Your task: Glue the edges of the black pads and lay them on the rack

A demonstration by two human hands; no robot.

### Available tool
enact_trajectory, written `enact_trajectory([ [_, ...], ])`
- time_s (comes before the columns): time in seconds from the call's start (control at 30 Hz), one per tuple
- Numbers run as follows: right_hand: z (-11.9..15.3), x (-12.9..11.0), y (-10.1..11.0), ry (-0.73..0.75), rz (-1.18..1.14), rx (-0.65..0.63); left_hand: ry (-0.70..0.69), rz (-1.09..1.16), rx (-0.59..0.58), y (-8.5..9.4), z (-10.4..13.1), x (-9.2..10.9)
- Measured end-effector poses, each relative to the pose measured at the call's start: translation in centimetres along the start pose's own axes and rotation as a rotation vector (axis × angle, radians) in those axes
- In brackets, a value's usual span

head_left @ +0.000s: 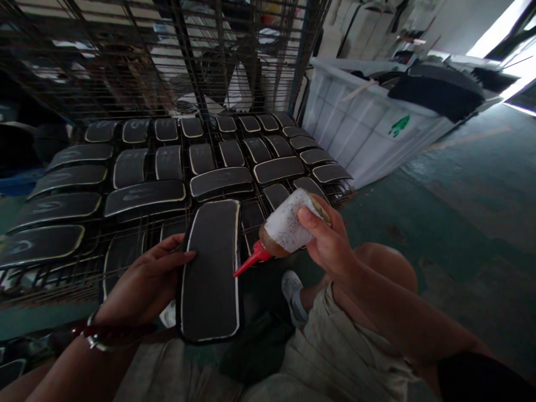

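Observation:
A black curved panel (211, 279) with a pale line of glue round its edge is upright in front of me. My left hand (153, 276) grips its left edge, thumb on the face and the other fingers partly behind it. My right hand (329, 237) is wrapped round a squeeze bottle (288, 226) with a whitish wrapping and a red nozzle. The bottle tilts down to the left, and its nozzle tip touches or nearly touches the panel's right edge.
Beyond my hands, a wire rack (167, 215) bears several rows of similar panels. Behind it stands an upright wire grid (188, 56). A large white bin (355, 123) with dark pieces is at the right, on the green floor (460, 195). My knees are below.

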State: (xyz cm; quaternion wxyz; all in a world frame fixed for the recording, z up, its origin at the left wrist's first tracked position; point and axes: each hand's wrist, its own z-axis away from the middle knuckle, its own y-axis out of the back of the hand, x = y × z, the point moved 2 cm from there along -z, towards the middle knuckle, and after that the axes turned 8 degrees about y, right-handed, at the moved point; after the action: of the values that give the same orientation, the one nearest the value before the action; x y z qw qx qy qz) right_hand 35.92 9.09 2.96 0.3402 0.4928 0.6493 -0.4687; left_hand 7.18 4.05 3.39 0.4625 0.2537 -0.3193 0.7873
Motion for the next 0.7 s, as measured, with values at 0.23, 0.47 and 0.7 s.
enact_trajectory([
  [0.23,1.0,0.5,0.5,-0.001,0.089,-0.086,-0.006,-0.022,0.005,0.0,-0.4,0.7],
  [0.47,1.5,-0.3,0.0,-0.043,0.056,-0.063,-0.057,0.050,0.020,0.8,-1.3,1.4],
  [0.7,1.0,-0.7,-0.4,-0.037,0.016,-0.001,-0.019,0.239,0.125,0.6,-0.9,1.8],
])
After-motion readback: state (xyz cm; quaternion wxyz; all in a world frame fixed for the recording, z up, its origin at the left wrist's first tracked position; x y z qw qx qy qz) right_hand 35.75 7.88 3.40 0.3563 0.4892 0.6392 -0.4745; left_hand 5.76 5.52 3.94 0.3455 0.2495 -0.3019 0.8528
